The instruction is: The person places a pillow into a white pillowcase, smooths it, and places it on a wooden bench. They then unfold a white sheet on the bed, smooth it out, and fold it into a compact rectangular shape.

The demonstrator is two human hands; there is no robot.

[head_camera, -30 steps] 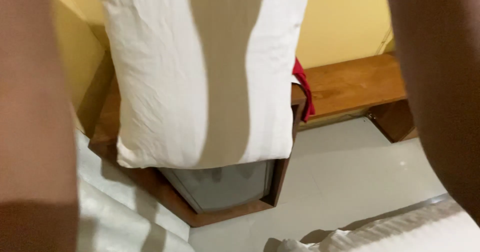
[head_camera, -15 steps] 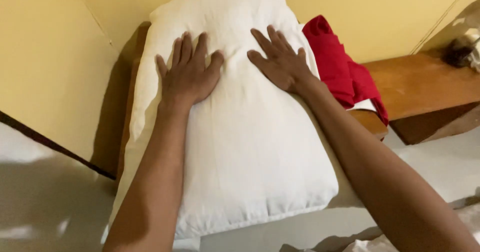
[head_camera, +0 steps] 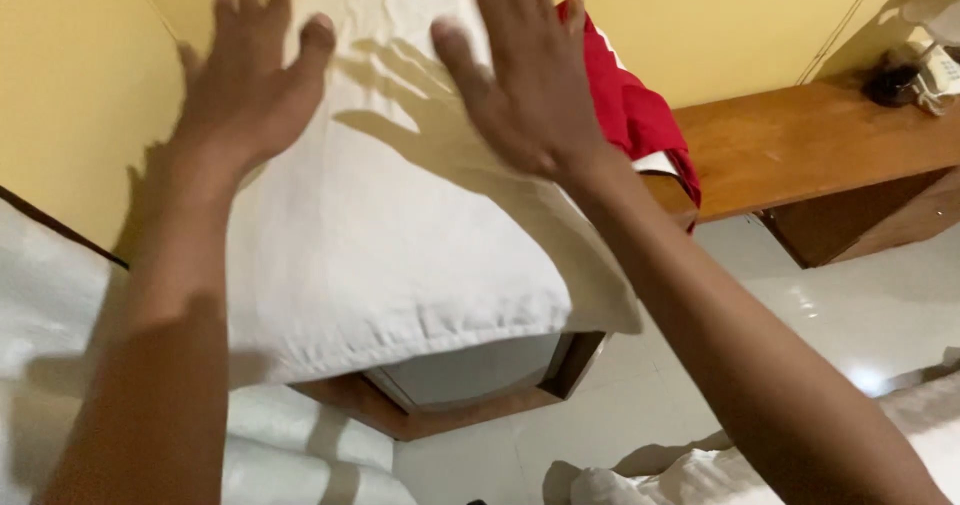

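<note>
A white pillow is seen at the centre of the frame, laid over a wooden cabinet. Above it, the left hand and right hand are held flat, fingers spread and grasping nothing. A red cloth is tucked behind the pillow, upper right, beside the wooden tabletop.

A plump white pillow in a creased cotton case lies flat on a small wooden nightstand, covering its top and overhanging its front edge, its far end against the yellow wall.
</note>
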